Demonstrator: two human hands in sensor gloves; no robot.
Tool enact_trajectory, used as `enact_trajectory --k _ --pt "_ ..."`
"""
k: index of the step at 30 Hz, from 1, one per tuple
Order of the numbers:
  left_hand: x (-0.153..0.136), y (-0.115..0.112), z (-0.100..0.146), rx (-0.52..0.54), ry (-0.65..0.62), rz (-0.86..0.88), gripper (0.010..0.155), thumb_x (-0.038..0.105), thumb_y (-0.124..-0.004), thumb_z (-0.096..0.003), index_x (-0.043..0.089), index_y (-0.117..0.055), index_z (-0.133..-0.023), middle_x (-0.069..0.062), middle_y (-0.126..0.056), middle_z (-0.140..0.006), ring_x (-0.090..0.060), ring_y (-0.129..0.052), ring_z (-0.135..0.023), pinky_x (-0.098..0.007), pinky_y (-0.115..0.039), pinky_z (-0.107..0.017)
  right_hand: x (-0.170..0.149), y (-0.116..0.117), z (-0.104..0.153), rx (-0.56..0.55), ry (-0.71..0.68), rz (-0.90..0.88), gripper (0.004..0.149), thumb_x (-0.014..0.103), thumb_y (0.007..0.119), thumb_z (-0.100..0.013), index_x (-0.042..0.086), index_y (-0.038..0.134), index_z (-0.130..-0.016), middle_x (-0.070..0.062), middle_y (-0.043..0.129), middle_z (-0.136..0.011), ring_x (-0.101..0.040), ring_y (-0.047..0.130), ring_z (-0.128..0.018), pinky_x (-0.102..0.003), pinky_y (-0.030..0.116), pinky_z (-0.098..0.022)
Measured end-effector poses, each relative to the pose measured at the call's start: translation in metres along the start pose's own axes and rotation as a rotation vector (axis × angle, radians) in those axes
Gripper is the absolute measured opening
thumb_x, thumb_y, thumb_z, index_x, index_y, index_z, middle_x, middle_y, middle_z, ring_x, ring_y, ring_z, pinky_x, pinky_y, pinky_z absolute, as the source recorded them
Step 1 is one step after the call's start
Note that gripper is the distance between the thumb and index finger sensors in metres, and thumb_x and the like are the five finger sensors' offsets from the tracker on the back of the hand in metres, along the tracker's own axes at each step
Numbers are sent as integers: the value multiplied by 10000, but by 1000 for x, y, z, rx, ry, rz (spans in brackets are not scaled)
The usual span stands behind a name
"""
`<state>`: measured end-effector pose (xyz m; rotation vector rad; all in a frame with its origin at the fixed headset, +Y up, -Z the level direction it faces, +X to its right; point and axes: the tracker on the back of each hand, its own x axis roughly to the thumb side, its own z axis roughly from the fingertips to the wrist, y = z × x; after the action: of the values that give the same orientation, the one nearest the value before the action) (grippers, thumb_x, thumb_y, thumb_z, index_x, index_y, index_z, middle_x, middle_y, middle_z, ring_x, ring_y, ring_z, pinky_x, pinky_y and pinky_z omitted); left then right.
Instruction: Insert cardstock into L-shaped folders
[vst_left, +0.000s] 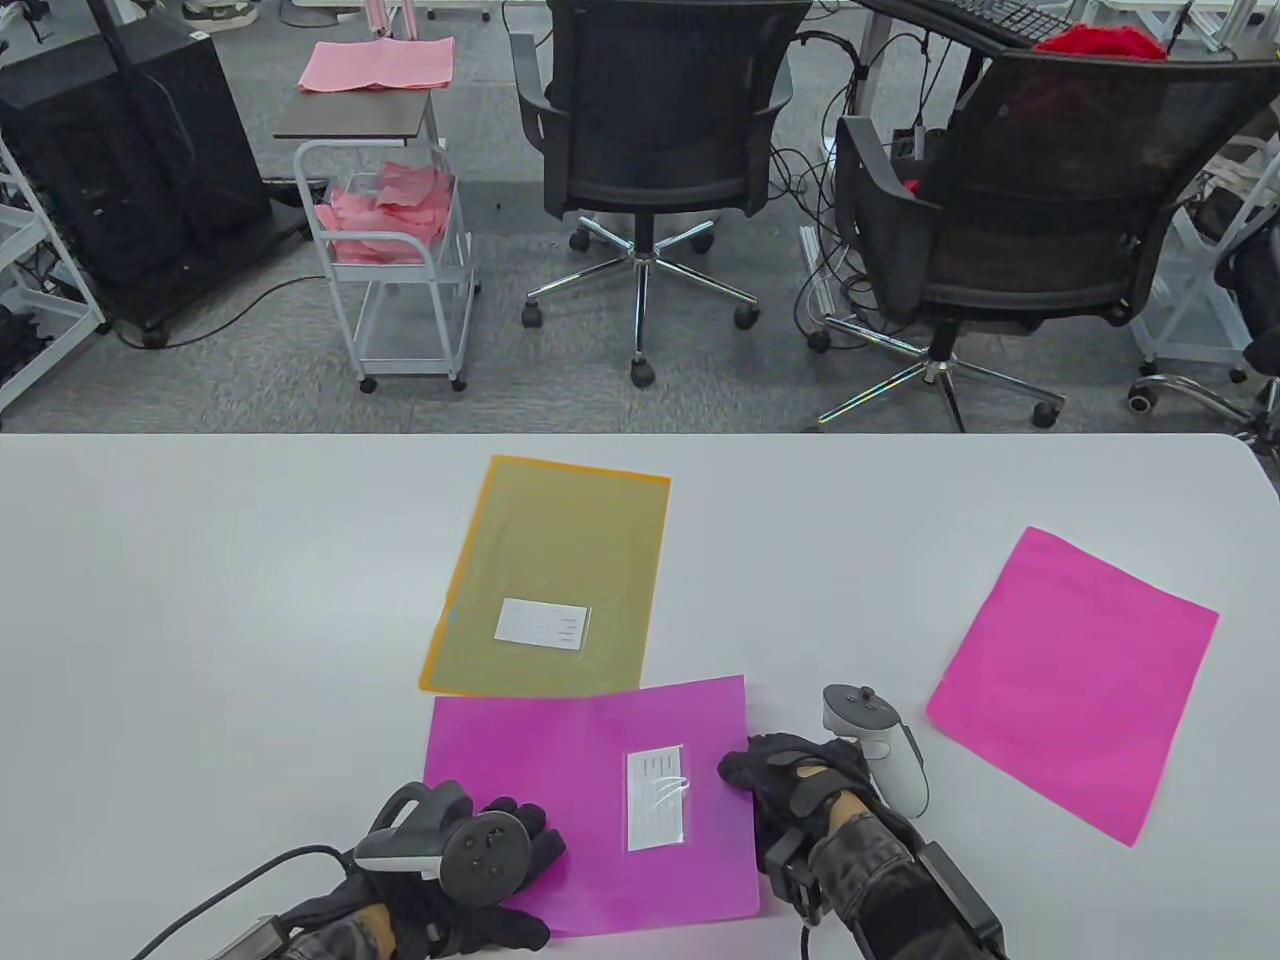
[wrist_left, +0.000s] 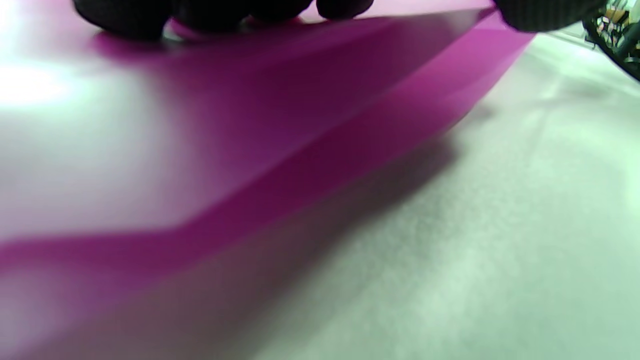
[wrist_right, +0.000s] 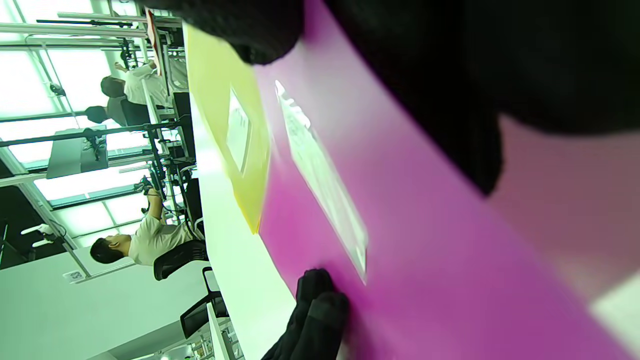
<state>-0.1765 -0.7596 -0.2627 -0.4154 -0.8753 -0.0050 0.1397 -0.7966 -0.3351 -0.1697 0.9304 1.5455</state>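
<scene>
A magenta L-shaped folder (vst_left: 560, 760) with a white label (vst_left: 658, 800) lies near the table's front edge. My left hand (vst_left: 530, 832) rests on its lower left part, fingertips (wrist_left: 215, 12) pressing down on the plastic. At the folder's right edge my right hand (vst_left: 745, 775) has its fingers curled on the edge, and the left wrist view shows that side of the folder (wrist_left: 350, 150) raised off the table. A loose magenta cardstock sheet (vst_left: 1075, 680) lies apart at the right. A yellow folder (vst_left: 555, 580) with its own label lies just behind the magenta one.
The white table (vst_left: 200, 600) ends at a far edge, beyond which stand two black office chairs (vst_left: 650, 150) and a white cart (vst_left: 400, 260) holding pink sheets. People sit at desks in the background of the right wrist view.
</scene>
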Motion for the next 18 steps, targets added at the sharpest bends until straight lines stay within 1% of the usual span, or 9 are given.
enact_trajectory --k 3,7,10,12,13,15,16,18 --pt "5 -2 -1 -34 -17 -63 806 641 -610 -440 107 -513 -1036 -280 -551 -1030 -573 -682 -893 -640 -737 -578 0 0 0 5 2 2 481 338 707 -452 -6 608 -773 -202 943 -510 -246 1049 -231 -316 923 -70" --pt "10 -2 -1 -32 -46 -86 747 580 -527 -466 95 -507 -1033 -304 -565 -1010 -593 -703 -869 -642 -756 -557 0 -1 0 5 2 -1 483 339 706 -452 -10 607 -771 -201 945 -504 -243 1049 -229 -315 923 -68" --pt "13 -1 -1 -24 -50 -97 709 539 -522 -482 85 -514 -1026 -312 -599 -990 -590 -746 -840 -631 -792 -533 -1 -2 0 11 12 -2 484 341 703 -452 -10 605 -771 -200 946 -502 -244 1050 -230 -316 923 -68" --pt "15 0 -2 -1 -39 -75 702 527 -550 -484 71 -524 -1017 -312 -639 -969 -580 -783 -811 -622 -820 -505 -1 -2 0 14 16 3 485 342 701 -453 -11 604 -771 -200 945 -501 -247 1049 -232 -317 923 -68" --pt "15 1 -2 10 -28 -71 700 520 -557 -481 64 -530 -1012 -305 -661 -960 -570 -804 -796 -613 -834 -493 -1 -2 0 14 18 6 485 342 701 -453 -11 604 -771 -201 945 -502 -248 1048 -233 -319 923 -69" --pt "15 3 -2 92 25 -49 708 519 -582 -462 55 -556 -997 -276 -737 -926 -534 -871 -753 -588 -876 -454 -1 -3 0 12 29 28 483 342 701 -453 -11 605 -769 -202 945 -501 -252 1048 -233 -323 922 -71" --pt "14 4 -2 135 81 -18 708 518 -599 -446 57 -584 -984 -250 -788 -900 -502 -909 -725 -572 -896 -430 -1 -3 0 10 39 46 482 341 701 -453 -12 606 -767 -204 945 -501 -256 1047 -236 -326 922 -73" --pt "9 8 -2 176 166 61 686 487 -601 -431 74 -604 -978 -203 -847 -871 -454 -950 -685 -535 -926 -393 -1 -3 0 -2 46 69 480 343 699 -453 -9 607 -765 -200 945 -497 -252 1047 -236 -326 922 -75"
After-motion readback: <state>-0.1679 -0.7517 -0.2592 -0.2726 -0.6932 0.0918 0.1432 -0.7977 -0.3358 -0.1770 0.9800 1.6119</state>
